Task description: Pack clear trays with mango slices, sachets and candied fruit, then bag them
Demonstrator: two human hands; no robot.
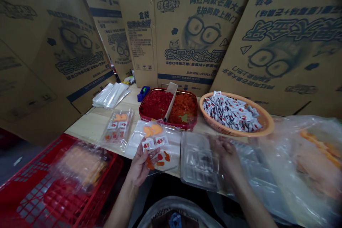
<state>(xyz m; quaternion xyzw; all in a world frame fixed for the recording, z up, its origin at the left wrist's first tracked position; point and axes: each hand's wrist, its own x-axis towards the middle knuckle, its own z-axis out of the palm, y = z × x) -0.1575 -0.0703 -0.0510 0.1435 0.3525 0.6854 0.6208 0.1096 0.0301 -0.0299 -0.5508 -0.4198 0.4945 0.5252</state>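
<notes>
My left hand (141, 165) is closed on the left edge of a filled clear plastic tray (171, 165). In it lie orange candy pieces (153, 130), two white sachets (155, 143) and several red and orange bits. My right hand (226, 151), somewhat blurred, has its fingers curled at the right edge of a clear plastic tray (199, 160) with nothing in its compartments. More clear trays (256, 171) lie beyond that hand. Left of the filled tray sits a similar wrapped pack (117, 126).
A red divided tub (168, 108) holds red and orange bits. Beside it stands an orange basket (268, 124) of sachets. Plastic bags (110, 95) and a blue tape dispenser (143, 93) lie behind. A red crate (29, 188) is at left, a large bag (315, 164) at right. Cartons (192, 60) wall the back.
</notes>
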